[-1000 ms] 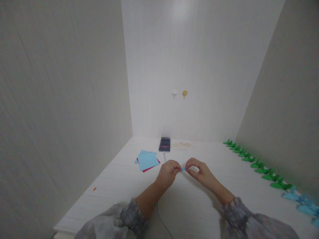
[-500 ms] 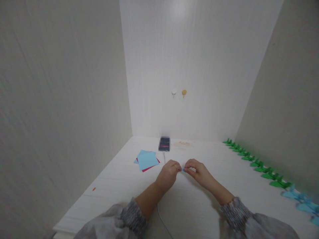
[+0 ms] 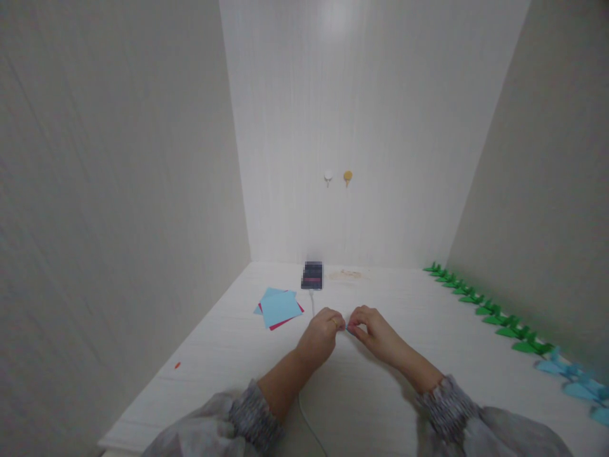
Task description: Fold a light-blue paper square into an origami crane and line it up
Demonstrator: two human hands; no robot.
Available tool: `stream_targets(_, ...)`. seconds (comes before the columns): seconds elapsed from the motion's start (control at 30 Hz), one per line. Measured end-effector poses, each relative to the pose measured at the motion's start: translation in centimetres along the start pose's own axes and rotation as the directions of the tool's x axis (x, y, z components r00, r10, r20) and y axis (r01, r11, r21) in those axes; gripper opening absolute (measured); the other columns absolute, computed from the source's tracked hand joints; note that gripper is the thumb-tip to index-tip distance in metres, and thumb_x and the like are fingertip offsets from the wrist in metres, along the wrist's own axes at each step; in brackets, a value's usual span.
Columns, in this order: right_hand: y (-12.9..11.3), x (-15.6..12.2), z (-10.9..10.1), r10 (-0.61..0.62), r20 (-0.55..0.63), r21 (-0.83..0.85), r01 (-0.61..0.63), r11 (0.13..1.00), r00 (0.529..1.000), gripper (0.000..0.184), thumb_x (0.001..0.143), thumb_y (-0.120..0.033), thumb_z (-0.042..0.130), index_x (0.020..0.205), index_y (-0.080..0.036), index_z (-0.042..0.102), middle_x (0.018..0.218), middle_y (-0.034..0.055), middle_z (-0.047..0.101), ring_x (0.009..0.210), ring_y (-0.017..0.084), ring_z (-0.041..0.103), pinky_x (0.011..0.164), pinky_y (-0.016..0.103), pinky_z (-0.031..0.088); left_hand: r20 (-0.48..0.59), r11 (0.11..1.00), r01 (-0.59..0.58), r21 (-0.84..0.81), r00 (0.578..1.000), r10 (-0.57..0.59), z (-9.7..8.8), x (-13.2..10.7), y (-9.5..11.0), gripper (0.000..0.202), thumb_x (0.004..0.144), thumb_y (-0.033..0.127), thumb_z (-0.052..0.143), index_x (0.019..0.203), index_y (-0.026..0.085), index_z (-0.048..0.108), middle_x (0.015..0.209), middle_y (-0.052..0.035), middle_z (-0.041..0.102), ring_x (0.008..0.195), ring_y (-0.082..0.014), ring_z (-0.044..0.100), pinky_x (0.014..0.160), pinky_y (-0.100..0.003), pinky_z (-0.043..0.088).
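Observation:
Between my two hands is a small folded piece of blue paper [image 3: 347,328], mostly covered by fingertips. My left hand [image 3: 321,335] is closed, pinching its left end. From the other side my right hand [image 3: 375,335] pinches it between thumb and fingers. Left of my hands lies a loose stack of square paper sheets [image 3: 281,308], light blue on top with red edges showing beneath. The exact shape of the folded piece is too small to make out.
A phone [image 3: 312,275] with a white cable [image 3: 310,424] stands at the back. Green folded paper figures [image 3: 488,309] and light blue ones [image 3: 578,388] line the right side. A small orange-red scrap [image 3: 177,365] lies left. Two hooks [image 3: 347,176] hang on the back wall.
My fingertips have drawn slightly closer together over the blue paper, and less of it shows. The whole view has shifted a little.

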State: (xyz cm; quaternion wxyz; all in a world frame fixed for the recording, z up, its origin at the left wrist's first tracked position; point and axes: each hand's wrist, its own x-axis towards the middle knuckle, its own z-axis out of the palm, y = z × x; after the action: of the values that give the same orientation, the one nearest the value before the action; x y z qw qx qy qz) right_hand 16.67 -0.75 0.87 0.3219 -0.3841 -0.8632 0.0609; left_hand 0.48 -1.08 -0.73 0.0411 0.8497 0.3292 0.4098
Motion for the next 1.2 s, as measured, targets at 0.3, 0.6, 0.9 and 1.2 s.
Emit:
stream_targets(0.3, -1.1, 0.1, -0.5, -0.106, 0.023, -0.193, 0.109, 0.975, 0.994, 0.013, 0.077, -0.015, 0.039, 0.072, -0.015, 0.051, 0.071, 0.0049, 0.052, 0.073, 0.016, 0.045, 0.068, 0.031, 0.031, -0.022, 0.987, 0.132, -0.089, 0.991, -0.135, 0.0, 0.3, 0.1, 0.016, 0.069, 0.007, 0.042, 0.067, 0.015, 0.056, 0.068, -0.0035, 0.057, 0.070, -0.0129, 0.049, 0.068, -0.025, 0.039)
stream_targets(0.6, -1.3, 0.1, -0.6, -0.162, 0.055, -0.260, 0.170, 0.951, 0.985, 0.016, 0.078, -0.014, 0.037, 0.073, -0.013, 0.052, 0.072, 0.0070, 0.052, 0.074, 0.017, 0.044, 0.070, 0.033, 0.031, 0.037, 0.951, 0.237, -0.197, 0.971, -0.234, 0.0, 0.4, 0.0, 0.015, 0.067, 0.010, 0.047, 0.075, 0.016, 0.058, 0.075, -0.0029, 0.059, 0.073, -0.0133, 0.051, 0.070, -0.025, 0.040)
stream_targets(0.9, 0.2, 0.0, -1.3, -0.063, -0.002, 0.049, 0.063, 0.997, 0.998, 0.013, 0.075, -0.025, 0.045, 0.073, -0.019, 0.056, 0.072, 0.0031, 0.055, 0.073, 0.016, 0.048, 0.067, 0.030, 0.035, -0.009, 0.909, 0.324, -0.264, 0.941, -0.338, -0.6, 0.7, 0.3, 0.013, 0.067, 0.013, 0.047, 0.070, 0.017, 0.059, 0.071, -0.0015, 0.060, 0.069, -0.0123, 0.052, 0.065, -0.024, 0.041)
stream_targets(1.2, -0.5, 0.2, -1.5, -0.021, -0.163, 0.111, 0.040, 0.993, 0.986, 0.011, 0.072, -0.029, 0.050, 0.072, -0.019, 0.056, 0.071, 0.0037, 0.055, 0.071, 0.017, 0.049, 0.068, 0.032, 0.037, -0.069, 0.883, 0.313, -0.351, 0.932, -0.357, -0.9, 0.8, 0.6, 0.011, 0.067, 0.018, 0.050, 0.071, 0.017, 0.060, 0.071, -0.0014, 0.059, 0.069, -0.0120, 0.052, 0.065, -0.023, 0.041)
